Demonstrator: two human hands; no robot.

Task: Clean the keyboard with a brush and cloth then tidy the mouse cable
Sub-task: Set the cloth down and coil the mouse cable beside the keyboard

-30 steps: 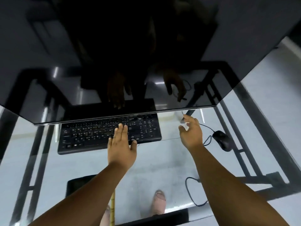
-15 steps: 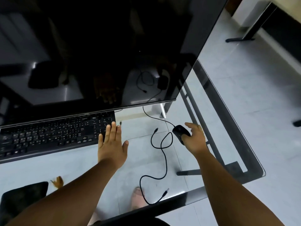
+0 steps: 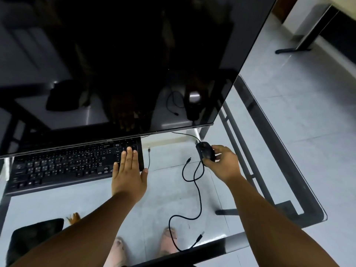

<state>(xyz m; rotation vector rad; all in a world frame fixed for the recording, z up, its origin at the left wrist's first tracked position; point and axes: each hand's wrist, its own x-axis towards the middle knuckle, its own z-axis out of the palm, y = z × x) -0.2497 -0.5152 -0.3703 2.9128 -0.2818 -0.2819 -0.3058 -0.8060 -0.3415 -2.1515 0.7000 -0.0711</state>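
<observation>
A: We see our right hand wrapped round the small black computer mouse, fingers curled over its far side and thumb under its near edge, on the right part of the clear glass desk top.

B: And our left hand grips nothing. It lies flat and spread, palm down, with its fingertips over the right end of the black full-size keyboard and the heel of the hand on the glass in front of it.

A: We agree. The keyboard sits along the far left of the desk, partly tucked under the lower edge of the big dark monitor screen, which reflects our hands and the mouse.

B: The thin black mouse cable is loose. It leaves the mouse, loops on the glass just beside our right hand, runs toward us, curls again and ends in a plug near the desk's front edge.

A: A second short black lead lies just beside the keyboard's right end, between our two hands.

B: At the lower left, seen through or on the glass, we cannot tell which, is a black cushioned pad.

A: Under the glass we see our feet on the pale tiled floor.
</observation>
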